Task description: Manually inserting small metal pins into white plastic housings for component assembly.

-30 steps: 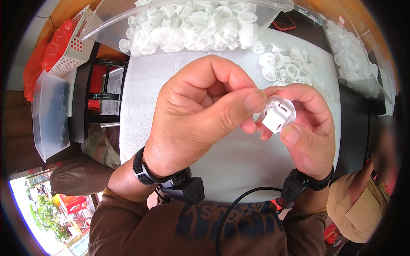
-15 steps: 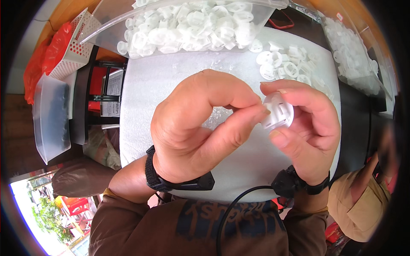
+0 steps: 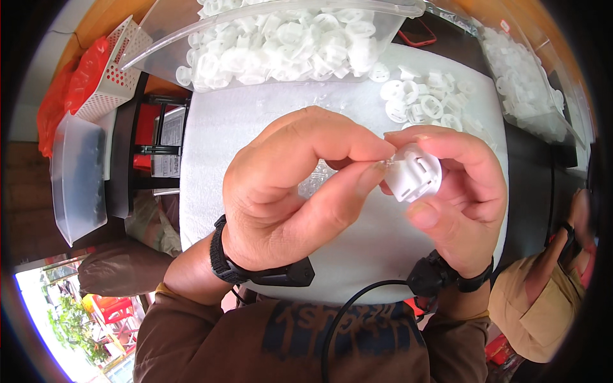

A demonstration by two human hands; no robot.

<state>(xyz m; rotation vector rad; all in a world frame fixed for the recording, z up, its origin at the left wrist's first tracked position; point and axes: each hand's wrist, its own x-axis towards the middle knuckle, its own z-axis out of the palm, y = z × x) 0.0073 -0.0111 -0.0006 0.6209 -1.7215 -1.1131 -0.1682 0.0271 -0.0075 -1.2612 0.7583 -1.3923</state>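
Observation:
A round white plastic part (image 3: 415, 172) with slots and a raised block is gripped between the thumb and fingers of my right hand (image 3: 469, 191). My left hand (image 3: 287, 185) comes in from the other side, its thumb and forefinger pinched together at the part's left edge. Whatever sits in that pinch is too small to make out; a clear glint shows at the fingertips. Under my left hand, small clear pieces (image 3: 314, 181) lie on the white foam sheet (image 3: 211, 147). A loose pile of similar white parts (image 3: 431, 105) is beyond my right hand.
At the back stands a clear bin (image 3: 274, 48) full of white parts; another clear bin (image 3: 520, 76) is at the far right. A red-edged phone (image 3: 418, 32) lies between them. To the left are a white perforated basket (image 3: 118, 73) and a translucent tub (image 3: 80, 179). Another person (image 3: 543, 300) is at the right.
The white part has tilted and turned slightly in my right hand. My left thumb has shifted a little back along its edge. The view has moved slightly.

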